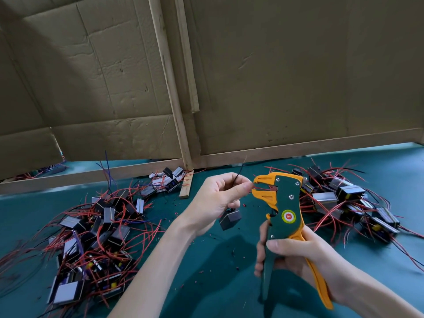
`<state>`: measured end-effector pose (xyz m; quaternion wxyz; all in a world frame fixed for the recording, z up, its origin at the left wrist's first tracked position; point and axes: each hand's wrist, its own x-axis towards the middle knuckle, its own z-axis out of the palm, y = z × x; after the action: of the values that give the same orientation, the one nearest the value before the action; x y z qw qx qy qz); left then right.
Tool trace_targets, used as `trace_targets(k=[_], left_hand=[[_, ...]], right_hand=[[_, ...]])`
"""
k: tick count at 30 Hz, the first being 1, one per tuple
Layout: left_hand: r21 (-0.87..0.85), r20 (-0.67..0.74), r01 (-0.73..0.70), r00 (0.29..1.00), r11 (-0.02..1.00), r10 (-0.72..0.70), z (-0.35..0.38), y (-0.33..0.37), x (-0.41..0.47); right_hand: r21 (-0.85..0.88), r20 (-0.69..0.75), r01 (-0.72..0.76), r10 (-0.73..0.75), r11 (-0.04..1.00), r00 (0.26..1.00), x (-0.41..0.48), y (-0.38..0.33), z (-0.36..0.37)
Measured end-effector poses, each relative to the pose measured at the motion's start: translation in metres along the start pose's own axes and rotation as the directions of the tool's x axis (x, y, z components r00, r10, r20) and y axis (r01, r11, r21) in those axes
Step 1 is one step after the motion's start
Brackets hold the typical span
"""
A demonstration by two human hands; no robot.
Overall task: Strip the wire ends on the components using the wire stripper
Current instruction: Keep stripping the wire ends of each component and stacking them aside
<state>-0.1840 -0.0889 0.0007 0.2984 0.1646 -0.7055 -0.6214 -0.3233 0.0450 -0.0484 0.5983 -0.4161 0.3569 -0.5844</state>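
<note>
Feeding the thin red wire end [258, 187] into the mouth of the green and yellow wire stripper [284, 216] is the step in hand, as seen from the head camera. The left hand [220, 198] pinches that wire between thumb and first finger, right beside the yellow jaws, with the other fingers curled in. The right hand [296, 255] is wrapped round both handles, which stand apart, so I think the squeeze has not come yet.

To do it well, the wire should lie straight across the jaws, pushed in only a little way. The pinch should be firm so the wire cannot slip. Then one smooth squeeze should pull the red coat off.

The small black and grey box-shaped component [230, 218] hangs in the air just under the left hand, over the dark green table mat [206, 283]. It looks like a little block with a shiny grey side. A thin black wire [238, 173] from it sticks up past the fingers.

More of these lie in a left pile of components [96, 237] and a right pile of components [348, 203], all tangled in red wires. Tiny red bits [244, 204] are scattered on the mat. Behind stand a brown cardboard wall [298, 76] and a short wooden strip [186, 187].
</note>
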Motion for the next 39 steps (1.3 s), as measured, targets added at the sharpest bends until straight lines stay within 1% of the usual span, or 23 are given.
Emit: trace_targets(k=[6, 16, 24, 25, 27, 28, 29, 31, 33, 34, 37, 39], left_hand=[[0.034, -0.005, 0.017, 1.0, 0.999, -0.017, -0.001, 0.006, -0.002], [0.13, 0.001, 0.034, 0.999, 0.991, -0.034, -0.002, 0.01, -0.004], [0.14, 0.028, 0.036, 0.999, 0.989, -0.04, -0.002, 0.014, -0.005], [0.114, 0.034, 0.041, 0.998, 0.993, -0.045, -0.001, 0.014, -0.006], [-0.037, 0.027, 0.083, 0.996, 0.996, -0.082, 0.001, 0.012, -0.005], [-0.113, 0.028, 0.107, 0.994, 0.988, -0.104, 0.002, 0.011, -0.004], [-0.149, 0.031, 0.118, 0.993, 0.982, -0.115, 0.003, 0.009, -0.004], [-0.12, 0.037, 0.099, 0.995, 0.988, -0.095, 0.006, 0.004, -0.003], [-0.076, 0.018, 0.047, 0.999, 0.996, -0.046, 0.007, 0.001, -0.002], [-0.057, -0.003, 0.025, 1.0, 0.998, -0.026, 0.006, 0.001, -0.002], [0.051, -0.08, -0.04, 0.996, 0.998, 0.044, -0.001, 0.003, -0.002], [0.127, -0.097, -0.087, 0.99, 0.988, 0.1, -0.005, 0.006, -0.003]], right_hand=[[-0.038, 0.001, 0.005, -0.004, 0.999, 1.0, -0.001, 0.0, -0.001], [-0.127, -0.052, -0.014, 0.007, 0.992, 0.999, -0.005, 0.0, -0.002], [-0.157, -0.152, -0.047, 0.023, 0.986, 0.988, -0.012, -0.005, 0.01], [-0.157, -0.183, -0.047, 0.017, 0.986, 0.983, -0.012, -0.005, 0.012], [-0.194, -0.27, -0.04, -0.014, 0.98, 0.963, -0.012, -0.001, 0.013], [-0.224, -0.297, -0.025, -0.044, 0.974, 0.954, -0.012, 0.0, 0.012], [-0.238, -0.306, -0.009, -0.067, 0.971, 0.95, -0.011, 0.001, 0.012], [-0.176, -0.269, 0.021, -0.068, 0.984, 0.961, -0.009, 0.001, 0.011], [-0.052, -0.174, 0.067, -0.075, 0.996, 0.982, -0.008, 0.0, 0.009], [-0.017, -0.149, 0.084, -0.086, 0.996, 0.985, -0.006, 0.0, 0.008], [-0.023, -0.123, 0.112, -0.114, 0.993, 0.986, -0.004, 0.002, 0.001], [-0.023, -0.121, 0.093, -0.096, 0.995, 0.988, -0.002, 0.002, -0.004]])
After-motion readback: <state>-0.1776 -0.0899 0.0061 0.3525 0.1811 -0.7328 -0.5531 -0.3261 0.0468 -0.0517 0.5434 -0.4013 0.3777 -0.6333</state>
